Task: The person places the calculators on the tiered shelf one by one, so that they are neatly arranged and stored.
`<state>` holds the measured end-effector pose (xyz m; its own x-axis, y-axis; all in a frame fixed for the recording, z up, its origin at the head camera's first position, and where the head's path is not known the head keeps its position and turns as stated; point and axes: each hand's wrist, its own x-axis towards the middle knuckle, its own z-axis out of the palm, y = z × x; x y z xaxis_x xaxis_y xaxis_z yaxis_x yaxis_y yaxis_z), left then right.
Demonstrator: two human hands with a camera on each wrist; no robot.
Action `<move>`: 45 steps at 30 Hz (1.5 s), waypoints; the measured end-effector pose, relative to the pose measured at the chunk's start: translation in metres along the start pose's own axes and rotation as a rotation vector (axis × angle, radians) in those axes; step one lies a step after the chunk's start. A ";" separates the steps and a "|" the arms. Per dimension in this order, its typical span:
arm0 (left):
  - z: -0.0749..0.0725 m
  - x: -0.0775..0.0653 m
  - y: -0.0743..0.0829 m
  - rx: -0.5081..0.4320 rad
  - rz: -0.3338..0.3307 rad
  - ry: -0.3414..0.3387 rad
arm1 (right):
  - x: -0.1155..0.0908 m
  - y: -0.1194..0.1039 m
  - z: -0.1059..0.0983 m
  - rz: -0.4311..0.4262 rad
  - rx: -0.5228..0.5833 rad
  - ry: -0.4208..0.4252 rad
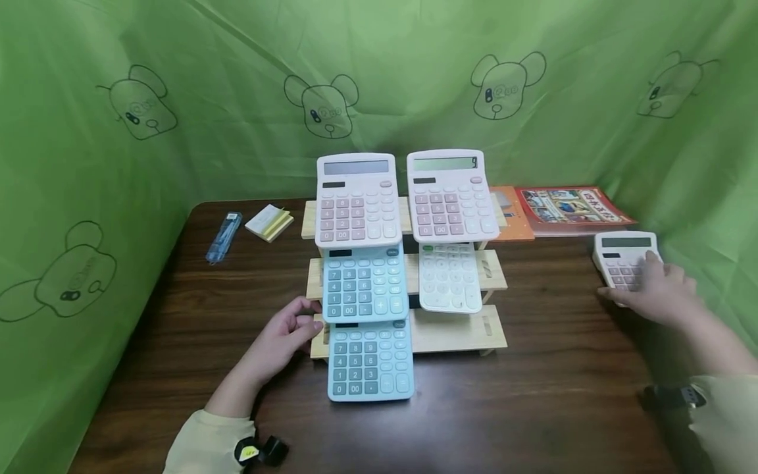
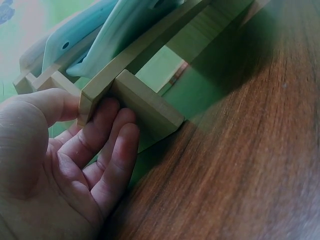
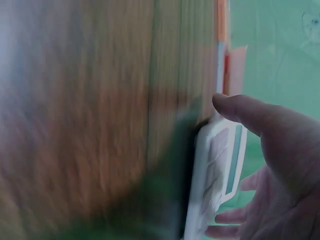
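My left hand (image 1: 288, 334) is at the left end of a tiered wooden stand (image 1: 456, 331). In the left wrist view its thumb and curled fingers pinch the end of a wooden board (image 2: 102, 92). At the far right, my right hand (image 1: 666, 289) hovers around a white calculator with pink keys (image 1: 628, 243). Its thumb and fingers are spread on either side of that calculator (image 3: 207, 175). On the stand's upper tier lean two white-and-pink calculators (image 1: 358, 204), one reading 9. Below are two blue calculators (image 1: 365, 283), one under the other, and a smaller white calculator (image 1: 450, 280).
Behind the stand at right lie an orange book (image 1: 514, 214) and a red illustrated book (image 1: 571, 207). Sticky-note pads (image 1: 269, 222) and a blue slim packet (image 1: 224, 237) lie at back left. Green curtains (image 1: 385, 52) enclose the brown wooden table (image 1: 551, 395).
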<state>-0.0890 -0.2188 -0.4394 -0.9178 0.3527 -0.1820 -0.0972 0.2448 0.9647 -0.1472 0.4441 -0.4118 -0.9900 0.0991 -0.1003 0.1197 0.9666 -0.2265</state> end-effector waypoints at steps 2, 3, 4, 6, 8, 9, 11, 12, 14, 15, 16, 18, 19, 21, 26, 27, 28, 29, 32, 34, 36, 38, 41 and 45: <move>0.000 0.000 0.000 -0.009 0.001 -0.005 | 0.007 0.007 0.000 -0.014 -0.005 -0.010; 0.000 0.000 0.000 -0.016 0.003 -0.009 | 0.010 0.010 0.000 -0.020 -0.007 -0.014; 0.000 0.001 0.000 -0.023 0.006 -0.012 | 0.012 0.012 0.000 -0.023 -0.007 -0.018; 0.001 0.001 0.000 -0.037 0.011 -0.016 | 0.017 0.014 -0.001 -0.020 -0.001 -0.036; 0.001 0.001 0.000 -0.050 0.017 -0.018 | 0.019 0.015 0.000 -0.014 0.003 -0.046; 0.001 0.001 0.000 -0.050 0.019 -0.017 | 0.019 0.015 0.000 -0.006 0.004 -0.048; 0.001 0.001 0.001 -0.054 0.021 -0.014 | 0.019 0.015 0.001 0.008 0.004 -0.049; 0.001 0.000 0.001 -0.054 0.023 -0.012 | 0.018 0.014 0.001 0.015 0.006 -0.052; 0.002 0.001 0.001 -0.054 0.025 -0.011 | 0.016 0.013 0.001 0.031 0.006 -0.060; 0.002 0.001 0.001 -0.056 0.026 -0.012 | 0.016 0.012 0.001 0.036 0.004 -0.062; 0.001 0.001 0.000 -0.055 0.026 -0.012 | 0.015 0.011 0.001 0.039 0.004 -0.066; 0.001 0.001 -0.001 -0.051 0.024 -0.013 | 0.012 0.008 0.001 0.035 0.008 -0.071; 0.001 0.002 -0.002 -0.050 0.023 -0.014 | 0.011 0.006 0.001 0.029 0.009 -0.071; 0.001 0.002 -0.002 -0.049 0.023 -0.015 | 0.008 0.001 0.002 0.010 0.015 -0.055; 0.001 0.001 -0.001 -0.047 0.019 -0.011 | -0.006 -0.016 0.003 -0.033 0.042 0.012; 0.001 0.001 0.000 -0.045 0.016 -0.010 | -0.009 -0.020 0.003 -0.042 0.044 0.027; 0.001 0.001 0.000 -0.040 0.014 -0.009 | -0.013 -0.023 0.003 -0.050 0.050 0.037; 0.001 0.001 0.000 -0.038 0.014 -0.008 | -0.017 -0.027 0.002 -0.057 0.054 0.049; 0.001 0.002 -0.001 -0.032 0.009 -0.007 | -0.032 -0.039 0.000 -0.077 0.062 0.076; 0.000 0.002 -0.001 -0.031 0.012 -0.011 | -0.042 -0.049 -0.001 -0.095 0.067 0.099; 0.000 0.002 0.000 -0.027 0.008 -0.007 | -0.052 -0.061 -0.001 -0.118 0.071 0.121; -0.001 0.002 0.000 -0.019 0.014 -0.007 | -0.062 -0.075 0.000 -0.144 0.078 0.138; -0.001 0.001 0.000 -0.004 0.021 -0.002 | -0.075 -0.096 0.002 -0.202 0.094 0.170; -0.001 0.001 -0.001 0.000 0.028 -0.003 | -0.093 -0.116 0.007 -0.287 0.117 0.223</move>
<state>-0.0904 -0.2195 -0.4406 -0.9191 0.3620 -0.1556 -0.0716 0.2348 0.9694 -0.0685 0.3212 -0.3825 -0.9750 -0.1102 0.1931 -0.1695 0.9304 -0.3250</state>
